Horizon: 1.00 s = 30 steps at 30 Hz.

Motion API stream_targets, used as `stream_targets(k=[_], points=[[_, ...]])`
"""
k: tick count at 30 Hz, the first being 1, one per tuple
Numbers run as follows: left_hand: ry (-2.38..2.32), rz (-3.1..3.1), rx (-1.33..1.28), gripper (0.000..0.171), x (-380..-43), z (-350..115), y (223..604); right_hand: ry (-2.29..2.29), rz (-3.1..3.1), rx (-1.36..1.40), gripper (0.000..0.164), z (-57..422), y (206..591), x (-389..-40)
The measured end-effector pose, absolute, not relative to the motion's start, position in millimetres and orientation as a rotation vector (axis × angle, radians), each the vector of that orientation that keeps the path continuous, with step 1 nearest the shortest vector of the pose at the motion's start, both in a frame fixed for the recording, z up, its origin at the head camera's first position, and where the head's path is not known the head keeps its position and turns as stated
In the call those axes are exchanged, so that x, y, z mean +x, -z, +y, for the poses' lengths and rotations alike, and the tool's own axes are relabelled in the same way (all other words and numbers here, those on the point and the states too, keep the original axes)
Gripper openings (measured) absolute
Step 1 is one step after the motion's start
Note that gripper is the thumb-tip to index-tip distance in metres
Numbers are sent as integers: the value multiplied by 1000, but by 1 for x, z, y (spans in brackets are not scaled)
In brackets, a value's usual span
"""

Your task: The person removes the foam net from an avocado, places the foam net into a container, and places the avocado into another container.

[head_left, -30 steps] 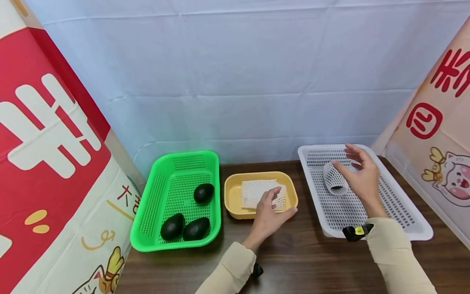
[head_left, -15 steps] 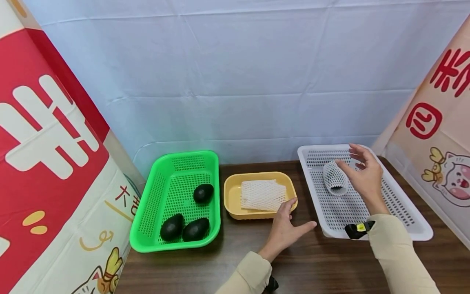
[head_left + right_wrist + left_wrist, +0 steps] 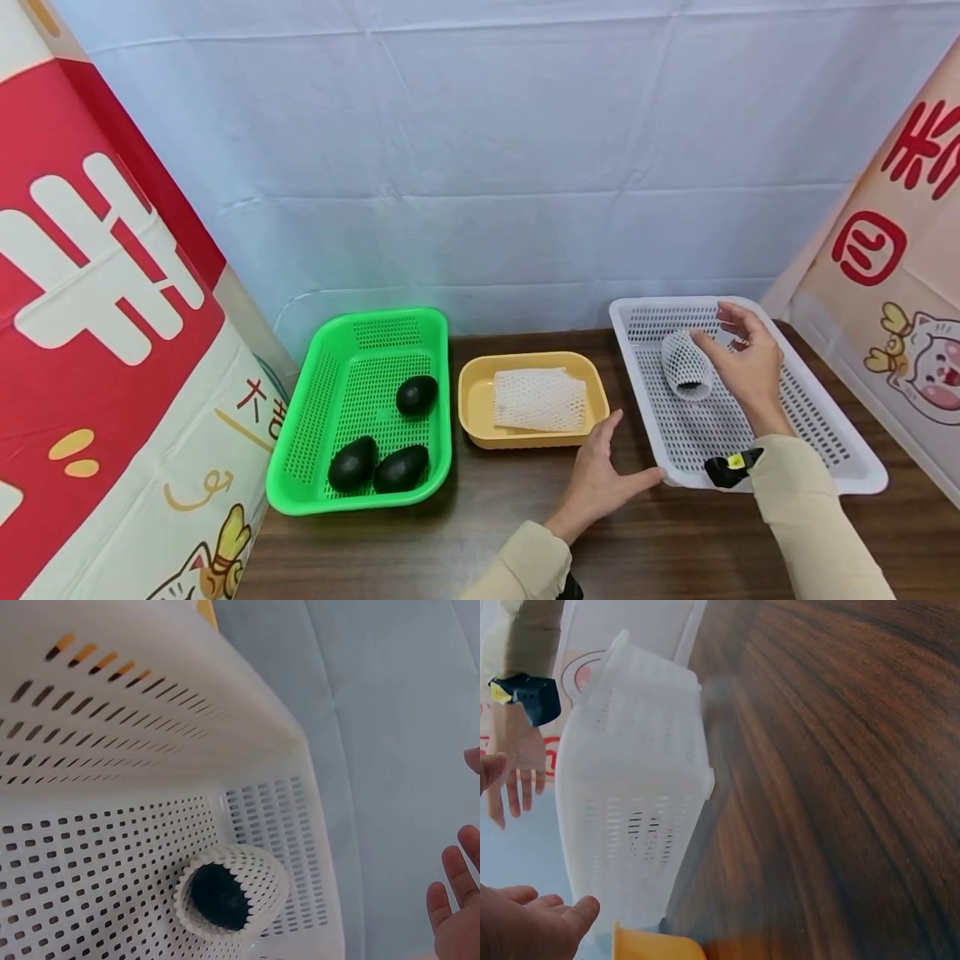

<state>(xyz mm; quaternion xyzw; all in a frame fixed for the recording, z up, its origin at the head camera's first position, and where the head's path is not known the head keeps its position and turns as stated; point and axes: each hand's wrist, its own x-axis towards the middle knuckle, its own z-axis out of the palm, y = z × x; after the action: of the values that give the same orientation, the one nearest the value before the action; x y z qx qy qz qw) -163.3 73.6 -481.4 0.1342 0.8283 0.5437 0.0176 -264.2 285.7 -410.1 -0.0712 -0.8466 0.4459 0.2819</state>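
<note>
My left hand (image 3: 600, 483) is held above the table, in front of the yellow tray (image 3: 476, 417), fingers spread and holding nothing. Its thumb is near the front left corner of the white basket (image 3: 697, 450); contact cannot be told. Over that basket, my right hand (image 3: 746, 371) hovers with parted, slightly bent fingers and nothing in its grasp. Beside its thumb lies a dark avocado (image 3: 217, 896) inside a white foam net sleeve (image 3: 266, 889). Flat white foam net sleeves (image 3: 540, 400) lie in the yellow tray.
On the left stands a green basket (image 3: 375, 358) with three dark avocados (image 3: 401, 468) in it. A pale cloth (image 3: 510, 167) hangs behind the containers. Printed panels flank both sides. Brown wood-grain table (image 3: 495, 517) shows in front.
My left hand has moved right, from over the yellow tray towards the white basket's front corner. My right hand has shifted slightly right. The containers and avocados have stayed put.
</note>
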Motion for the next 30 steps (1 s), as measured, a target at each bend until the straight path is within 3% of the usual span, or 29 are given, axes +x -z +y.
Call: stream_targets(k=[18, 22, 30], points=[[-1648, 2497, 625, 97, -159, 93, 491, -1295, -2274, -339, 57, 298, 432, -282], [-1629, 2491, 645, 99, -158, 97, 493, -1339, -2244, -355, 57, 307, 450, -292], [-1616, 2575, 599, 101, -159, 104, 498, -1267, -2288, -383, 62, 351, 523, -335]])
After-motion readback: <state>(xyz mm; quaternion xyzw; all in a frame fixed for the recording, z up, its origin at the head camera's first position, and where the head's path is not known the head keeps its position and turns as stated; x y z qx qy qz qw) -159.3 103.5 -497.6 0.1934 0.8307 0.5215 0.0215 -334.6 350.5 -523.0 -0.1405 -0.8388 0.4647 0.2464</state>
